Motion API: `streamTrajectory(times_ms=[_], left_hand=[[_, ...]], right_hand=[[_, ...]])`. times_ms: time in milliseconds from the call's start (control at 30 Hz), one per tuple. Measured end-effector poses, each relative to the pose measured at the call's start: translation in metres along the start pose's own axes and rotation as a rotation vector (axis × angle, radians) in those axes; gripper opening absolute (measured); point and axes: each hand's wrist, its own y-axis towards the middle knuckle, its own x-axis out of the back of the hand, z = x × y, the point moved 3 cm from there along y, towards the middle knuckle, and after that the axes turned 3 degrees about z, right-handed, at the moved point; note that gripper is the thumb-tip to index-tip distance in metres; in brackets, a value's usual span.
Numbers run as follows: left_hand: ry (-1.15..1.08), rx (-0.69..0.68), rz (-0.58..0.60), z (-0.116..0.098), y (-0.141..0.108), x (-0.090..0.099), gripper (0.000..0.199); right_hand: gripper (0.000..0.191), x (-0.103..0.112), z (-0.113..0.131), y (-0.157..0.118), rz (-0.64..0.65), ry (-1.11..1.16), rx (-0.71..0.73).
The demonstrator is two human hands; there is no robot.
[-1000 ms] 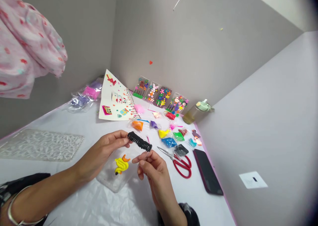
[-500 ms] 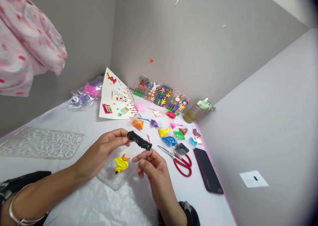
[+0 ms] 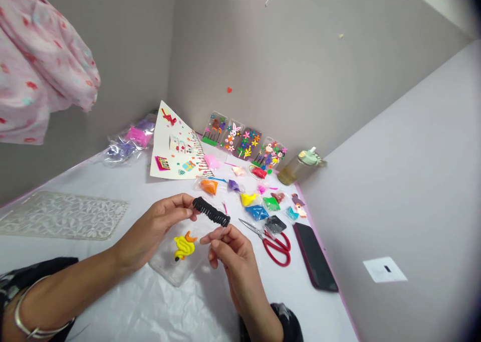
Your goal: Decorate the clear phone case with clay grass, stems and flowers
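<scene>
A black ridged strip [image 3: 211,212] hangs in the air between my hands. My left hand [image 3: 171,215] pinches its left end between thumb and fingers. Just below its right end is my right hand [image 3: 230,250], thumb and fingertips drawn together; whether something small sits between them is too small to tell. Beneath my hands, a yellow clay figure [image 3: 184,247] with an orange curved piece and a black tip lies on a clear plate [image 3: 176,276].
Red-handled scissors [image 3: 277,249], a phone [image 3: 314,257] and bagged clay such as a blue packet [image 3: 257,212] lie to the right. Behind stand a decorated paper [image 3: 176,151], decorated clear cases [image 3: 232,136] and a bottle [image 3: 298,167]. A patterned clear sheet [image 3: 63,215] lies left.
</scene>
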Motion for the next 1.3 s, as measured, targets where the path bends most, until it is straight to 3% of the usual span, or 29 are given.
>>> streamTrajectory(times_ms=[900, 1300], left_hand=[[-0.021, -0.013, 0.046, 0.0037, 0.0000, 0.0023, 0.028], [-0.003, -0.004, 0.002, 0.0030, -0.0004, 0.0028, 0.025]], right_hand=[[0.018, -0.0009, 0.0011, -0.0002, 0.010, 0.002, 0.010], [0.017, 0.0000, -0.0017, -0.0006, 0.023, -0.001, 0.013]])
